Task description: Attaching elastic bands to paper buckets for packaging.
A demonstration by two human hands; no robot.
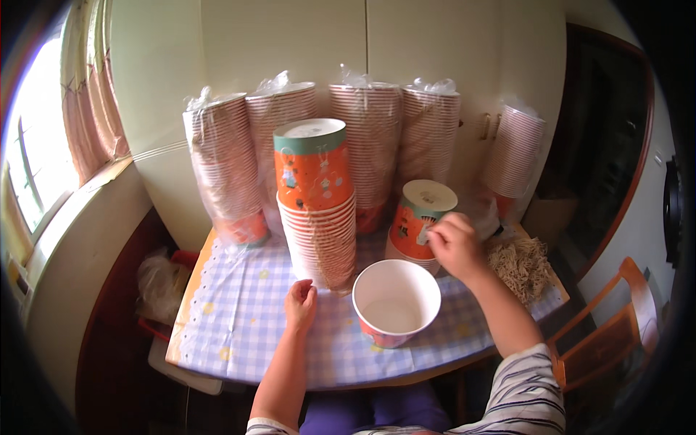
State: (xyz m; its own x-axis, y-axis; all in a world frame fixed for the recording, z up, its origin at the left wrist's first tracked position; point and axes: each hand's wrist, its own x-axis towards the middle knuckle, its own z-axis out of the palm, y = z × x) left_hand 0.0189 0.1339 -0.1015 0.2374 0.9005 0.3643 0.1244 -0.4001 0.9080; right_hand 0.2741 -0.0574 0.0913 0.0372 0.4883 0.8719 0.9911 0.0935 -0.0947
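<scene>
Short white sleeves with dark stripes (bare forearms below them), purple trousers at the lap

Daylight pours in from the window [32, 167] on my left, blown out to white with a faint purple fringe along its frame. The wall [290, 43] ahead is evenly lit and pale. The table [239, 319] is bright, with soft shadows under the cups [315, 210]. Everything dims toward my right, where the doorway [602, 145] sits dark. The fisheye bends straight edges near the rim, and black corners ring the picture. Detail is slightly soft all over.
</scene>
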